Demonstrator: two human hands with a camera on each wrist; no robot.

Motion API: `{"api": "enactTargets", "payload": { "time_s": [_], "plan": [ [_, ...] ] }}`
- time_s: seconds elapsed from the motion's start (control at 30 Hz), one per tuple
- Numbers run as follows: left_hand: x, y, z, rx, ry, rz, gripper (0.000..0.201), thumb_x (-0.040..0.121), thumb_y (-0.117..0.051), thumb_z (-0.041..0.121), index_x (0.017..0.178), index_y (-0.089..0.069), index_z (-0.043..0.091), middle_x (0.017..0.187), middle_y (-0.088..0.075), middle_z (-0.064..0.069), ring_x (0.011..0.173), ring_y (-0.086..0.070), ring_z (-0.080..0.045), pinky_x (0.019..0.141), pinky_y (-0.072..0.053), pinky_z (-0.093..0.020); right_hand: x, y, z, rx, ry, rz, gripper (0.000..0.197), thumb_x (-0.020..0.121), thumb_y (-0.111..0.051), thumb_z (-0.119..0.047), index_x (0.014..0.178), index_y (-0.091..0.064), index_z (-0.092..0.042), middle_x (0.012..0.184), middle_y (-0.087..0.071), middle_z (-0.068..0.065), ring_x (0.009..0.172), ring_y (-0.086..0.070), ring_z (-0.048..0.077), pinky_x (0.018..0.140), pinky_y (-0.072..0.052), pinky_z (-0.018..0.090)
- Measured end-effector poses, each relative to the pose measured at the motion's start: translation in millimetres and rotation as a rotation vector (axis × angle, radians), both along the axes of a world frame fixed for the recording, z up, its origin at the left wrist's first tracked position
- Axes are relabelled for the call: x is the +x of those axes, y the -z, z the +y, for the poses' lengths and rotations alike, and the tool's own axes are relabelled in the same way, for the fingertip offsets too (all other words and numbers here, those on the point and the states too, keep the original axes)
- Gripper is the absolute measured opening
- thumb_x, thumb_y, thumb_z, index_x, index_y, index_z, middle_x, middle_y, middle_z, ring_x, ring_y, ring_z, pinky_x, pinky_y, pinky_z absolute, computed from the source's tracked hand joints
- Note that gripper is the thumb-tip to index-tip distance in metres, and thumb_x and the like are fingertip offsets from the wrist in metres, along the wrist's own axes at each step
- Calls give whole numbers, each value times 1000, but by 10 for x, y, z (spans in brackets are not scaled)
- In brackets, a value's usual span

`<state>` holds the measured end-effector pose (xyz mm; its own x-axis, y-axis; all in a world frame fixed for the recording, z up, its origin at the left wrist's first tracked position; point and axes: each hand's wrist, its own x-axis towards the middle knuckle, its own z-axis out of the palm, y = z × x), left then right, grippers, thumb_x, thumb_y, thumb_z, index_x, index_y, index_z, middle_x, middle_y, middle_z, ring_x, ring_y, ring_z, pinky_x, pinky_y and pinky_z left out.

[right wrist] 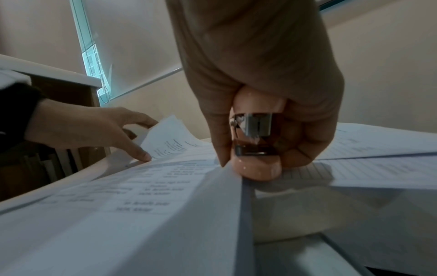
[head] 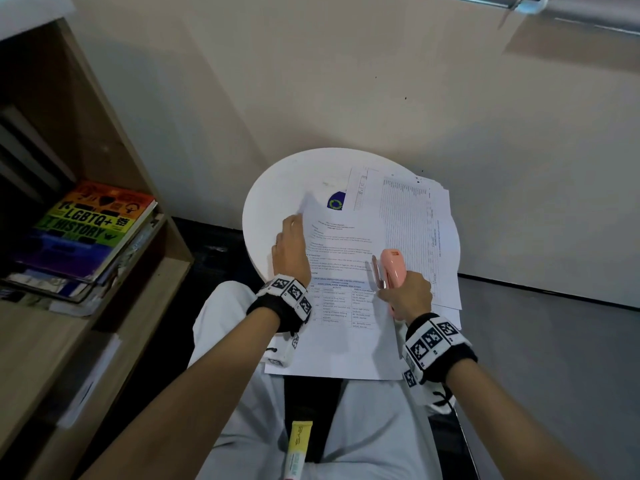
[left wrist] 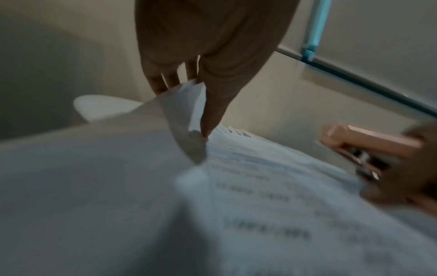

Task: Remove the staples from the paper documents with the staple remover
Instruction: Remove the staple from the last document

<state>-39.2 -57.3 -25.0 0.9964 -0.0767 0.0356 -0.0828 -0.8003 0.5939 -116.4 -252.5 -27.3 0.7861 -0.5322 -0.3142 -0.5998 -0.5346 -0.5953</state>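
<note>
A printed paper document (head: 346, 306) lies on a round white table (head: 277, 188) and hangs over its near edge. My left hand (head: 292, 225) pinches the document's upper left corner (left wrist: 179, 104) and lifts it, with the thumb in front and the fingers behind. My right hand (head: 398, 294) grips a pink staple remover (head: 393, 268) shaped like a small stapler, with metal jaws. It rests on the right part of the page, nose pointing away from me. In the right wrist view the staple remover (right wrist: 256, 168) touches the paper. No staple is visible.
A second stack of printed sheets (head: 415, 220) lies on the table's right side, partly under the document. A wooden bookshelf (head: 114, 133) with a rainbow-covered book (head: 86, 226) stands at my left. A yellow tube (head: 298, 448) lies on my lap. Grey floor lies to the right.
</note>
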Motion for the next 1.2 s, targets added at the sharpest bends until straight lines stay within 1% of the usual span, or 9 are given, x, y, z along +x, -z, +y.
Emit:
{"api": "enactTargets", "payload": {
  "time_s": [0.17, 0.33, 0.53, 0.7, 0.77, 0.9, 0.97, 1.07, 1.2],
  "plan": [
    [159, -122, 101, -191, -18, 147, 81, 74, -68, -5, 144, -29, 4, 132, -40, -19, 119, -47, -33, 97, -44, -42, -5, -3, -6, 2, -7, 6, 40, 75, -78, -14, 108, -61, 0, 98, -62, 13, 80, -55, 27, 66, -44, 29],
    [217, -138, 211, -436, -179, 318, 83, 66, -77, -8, 139, -40, 5, 137, -49, -13, 127, -47, -29, 98, -41, -32, -4, 6, -9, 8, -7, -4, 41, 76, -79, -14, 109, -60, 0, 98, -60, 12, 81, -55, 27, 67, -43, 29],
    [171, -9, 159, -547, -139, 229, 32, 83, -70, 15, 106, -66, -7, 109, -68, -21, 100, -65, -33, 73, -44, -24, 1, -9, 2, -12, -14, 14, 37, 77, -78, -16, 105, -61, 0, 90, -57, 9, 80, -55, 27, 67, -46, 31],
    [94, 85, 136, -661, -157, 156, 12, 85, -64, 9, 81, -58, 0, 80, -63, -9, 74, -56, -23, 62, -42, -22, 5, 18, -25, 23, -17, -6, 32, 75, -79, -16, 97, -60, -4, 90, -59, 11, 80, -58, 29, 68, -49, 33],
    [64, 91, 174, -704, -140, 128, 24, 81, -64, 12, 68, -46, 1, 67, -55, -4, 63, -49, -19, 56, -41, -19, -5, 25, -52, 110, 2, -45, 29, 74, -80, -13, 94, -60, -6, 89, -62, 11, 81, -61, 30, 72, -55, 38],
    [63, -99, 338, -808, -18, 117, 25, 81, -60, 13, 102, -62, 0, 101, -70, -11, 91, -67, -29, 79, -57, -40, -38, -219, -99, 378, 92, -305, 21, 77, -78, -12, 87, -61, -8, 78, -64, 7, 60, -61, 16, 49, -50, 24],
    [103, -284, 416, -866, 27, 124, 23, 86, -58, 1, 108, -62, 4, 106, -70, -8, 95, -68, -25, 79, -57, -39, -6, -473, -123, 584, 48, -449, 21, 76, -78, -13, 91, -63, -10, 81, -66, 5, 62, -65, 11, 54, -50, 18],
    [169, -631, 455, -918, 81, 85, 28, 86, -57, -5, 101, -61, 18, 96, -72, 8, 86, -71, -10, 71, -56, -28, 83, -948, -98, 751, -173, -550, 29, 69, -80, -21, 94, -68, -12, 83, -72, 5, 76, -68, 19, 73, -49, 30],
    [202, -1136, 358, -956, 135, -192, 51, 84, -64, 0, 116, -33, 26, 114, -63, -4, 102, -67, -19, 81, -58, -36, 340, -1456, 178, 613, -313, -719, 30, 73, -79, -3, 101, -67, -3, 91, -75, 7, 81, -72, 19, 64, -58, 25]
  ]
}}
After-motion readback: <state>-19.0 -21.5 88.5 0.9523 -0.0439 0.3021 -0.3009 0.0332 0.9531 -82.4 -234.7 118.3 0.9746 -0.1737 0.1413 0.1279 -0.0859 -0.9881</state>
